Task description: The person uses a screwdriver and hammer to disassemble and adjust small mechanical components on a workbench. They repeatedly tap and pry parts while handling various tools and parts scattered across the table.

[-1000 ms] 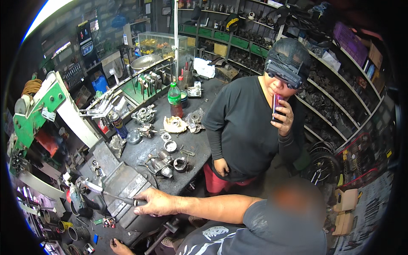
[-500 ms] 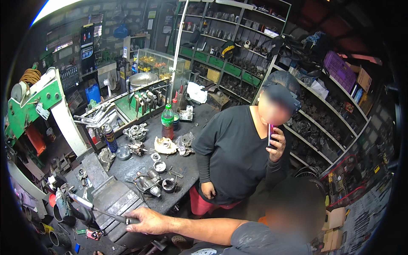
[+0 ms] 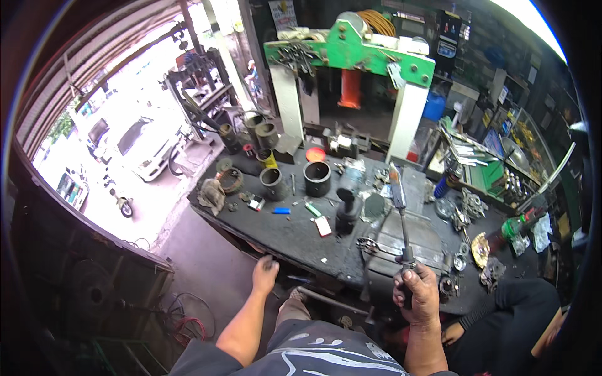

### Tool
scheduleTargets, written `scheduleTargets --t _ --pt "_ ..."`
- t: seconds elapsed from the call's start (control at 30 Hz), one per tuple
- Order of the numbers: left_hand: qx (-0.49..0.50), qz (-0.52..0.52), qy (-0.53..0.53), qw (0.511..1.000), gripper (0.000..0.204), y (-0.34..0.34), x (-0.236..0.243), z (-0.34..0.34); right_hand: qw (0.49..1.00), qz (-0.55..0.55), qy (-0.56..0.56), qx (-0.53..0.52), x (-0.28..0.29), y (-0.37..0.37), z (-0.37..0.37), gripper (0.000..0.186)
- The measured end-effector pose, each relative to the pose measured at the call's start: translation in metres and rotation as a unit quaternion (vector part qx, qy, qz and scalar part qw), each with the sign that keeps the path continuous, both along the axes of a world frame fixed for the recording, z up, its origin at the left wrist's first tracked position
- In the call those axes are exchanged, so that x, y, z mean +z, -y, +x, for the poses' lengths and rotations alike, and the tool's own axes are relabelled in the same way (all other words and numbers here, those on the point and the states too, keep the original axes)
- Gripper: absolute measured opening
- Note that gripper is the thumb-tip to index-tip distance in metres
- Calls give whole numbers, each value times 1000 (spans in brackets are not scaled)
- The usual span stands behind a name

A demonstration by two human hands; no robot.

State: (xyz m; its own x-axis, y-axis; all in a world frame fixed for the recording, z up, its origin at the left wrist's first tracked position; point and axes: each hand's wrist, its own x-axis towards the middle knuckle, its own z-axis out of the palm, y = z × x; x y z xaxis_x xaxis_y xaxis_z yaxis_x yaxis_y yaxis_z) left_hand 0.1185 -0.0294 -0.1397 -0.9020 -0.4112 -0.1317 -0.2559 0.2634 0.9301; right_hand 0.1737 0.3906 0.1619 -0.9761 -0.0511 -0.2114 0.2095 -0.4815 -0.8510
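Observation:
My right hand is closed round the dark handle of a long-shafted tool. Its thin metal rod points away from me and ends in a wider, silvery head. Under and beside the tool lies a big, worn metal block like a bench vise, on the near right part of the bench. My left hand hangs low by the bench's front edge, fingers curled. Something small and dark shows at its fingers, too blurred to name.
Metal cylinders, a blue lighter-like piece and a small white-red box sit on the dark bench. A green press frame rises behind. Machine parts and a seated person's dark-clothed leg are at right.
The view has swung left, bringing the press, the street side and my left hand into sight. My right hand keeps hold of the tool. The standing person's face and phone-like object are out of view.

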Motion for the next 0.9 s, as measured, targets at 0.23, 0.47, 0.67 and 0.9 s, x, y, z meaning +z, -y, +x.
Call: scheduleTargets --t 0.23,0.47,0.67,0.9 --pt "-208 -299 508 780 62 186 -118 275 978 -134 27 156 28 171 -68 47" --pt "-98 -151 557 811 56 277 -100 251 944 -287 80 143 -42 326 -238 29" --pt "-76 -167 480 858 51 336 -119 187 928 -357 66 85 -88 432 -374 23" --pt "47 -154 205 965 43 438 -35 78 944 -320 66 41 -140 514 -428 25"
